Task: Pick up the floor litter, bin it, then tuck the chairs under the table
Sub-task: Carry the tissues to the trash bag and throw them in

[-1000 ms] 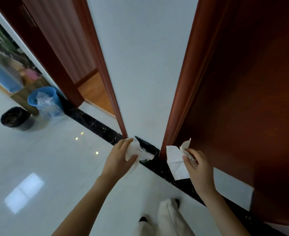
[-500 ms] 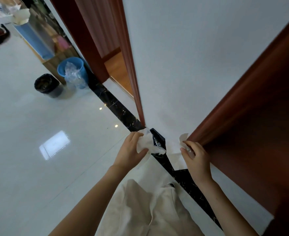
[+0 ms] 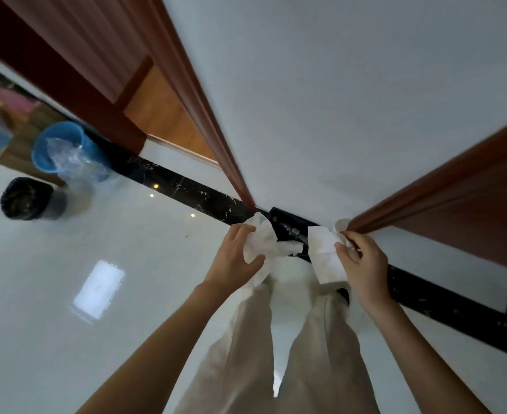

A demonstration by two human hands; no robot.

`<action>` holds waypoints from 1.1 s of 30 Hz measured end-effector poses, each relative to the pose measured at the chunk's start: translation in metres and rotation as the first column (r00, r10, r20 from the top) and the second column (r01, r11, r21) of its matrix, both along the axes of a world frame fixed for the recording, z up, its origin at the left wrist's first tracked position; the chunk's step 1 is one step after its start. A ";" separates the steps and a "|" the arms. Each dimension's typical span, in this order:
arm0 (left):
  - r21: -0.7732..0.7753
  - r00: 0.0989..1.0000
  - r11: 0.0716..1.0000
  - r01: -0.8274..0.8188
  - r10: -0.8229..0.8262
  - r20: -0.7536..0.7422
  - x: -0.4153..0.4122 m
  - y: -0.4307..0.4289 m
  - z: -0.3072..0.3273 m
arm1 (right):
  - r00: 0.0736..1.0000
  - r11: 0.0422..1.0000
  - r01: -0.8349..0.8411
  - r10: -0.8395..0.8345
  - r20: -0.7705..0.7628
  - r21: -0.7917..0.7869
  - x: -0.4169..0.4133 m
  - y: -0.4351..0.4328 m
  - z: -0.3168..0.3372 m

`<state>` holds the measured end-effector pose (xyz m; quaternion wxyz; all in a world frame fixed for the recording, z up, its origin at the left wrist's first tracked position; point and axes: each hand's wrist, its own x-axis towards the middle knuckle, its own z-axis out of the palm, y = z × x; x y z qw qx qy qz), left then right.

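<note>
My left hand grips a crumpled white tissue in front of me. My right hand pinches a flatter white paper that hangs down from its fingers. Both hands are held up side by side above my legs in beige trousers. A black bin lined with a dark bag stands on the white floor at the far left. Just behind it is a blue bucket with clear plastic in it.
A black marble strip runs along the foot of the white wall. Red-brown door frames stand at the left and right. A wooden cabinet sits behind the bucket. The glossy white floor spreads out to the left.
The view has tilted and swung, so the bin and bucket sit lower left. Both hands keep hold of their papers, and my legs now fill the space below them.
</note>
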<state>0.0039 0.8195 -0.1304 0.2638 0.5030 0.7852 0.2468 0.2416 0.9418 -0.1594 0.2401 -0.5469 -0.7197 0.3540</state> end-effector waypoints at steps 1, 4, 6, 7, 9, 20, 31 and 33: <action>-0.012 1.000 1.000 0.017 -0.017 -0.002 -0.011 0.001 -0.011 | 0.999 0.999 0.034 -0.034 -0.002 -0.024 -0.007 -0.005 -0.012; -0.057 0.999 0.997 0.052 -0.052 -0.004 -0.038 0.008 -0.051 | 0.991 0.988 0.127 -0.129 -0.022 -0.084 -0.028 -0.015 -0.050; -0.098 0.998 0.993 0.068 -0.067 0.012 -0.046 0.017 -0.082 | 0.984 0.979 0.174 -0.177 -0.019 -0.108 -0.037 -0.017 -0.078; -0.116 0.997 0.991 0.073 -0.071 0.022 -0.048 0.022 -0.100 | 0.982 0.976 0.186 -0.189 -0.015 -0.112 -0.039 -0.016 -0.093; -0.144 0.995 0.985 0.092 -0.086 0.051 -0.048 0.035 -0.139 | 0.977 0.971 0.211 -0.214 -0.011 -0.115 -0.043 -0.009 -0.125; -0.087 0.986 0.987 0.139 -0.129 0.104 -0.021 0.117 -0.408 | 0.929 0.913 0.347 -0.366 -0.054 -0.213 -0.034 0.023 -0.356; -0.114 0.955 0.948 0.295 -0.289 0.071 -0.002 0.130 -0.579 | 0.901 0.894 0.398 -0.423 -0.096 -0.205 -0.022 0.040 -0.491; -0.140 0.948 0.938 0.318 -0.315 0.045 -0.002 0.135 -0.588 | 0.906 0.898 0.393 -0.416 -0.085 -0.200 -0.022 0.041 -0.494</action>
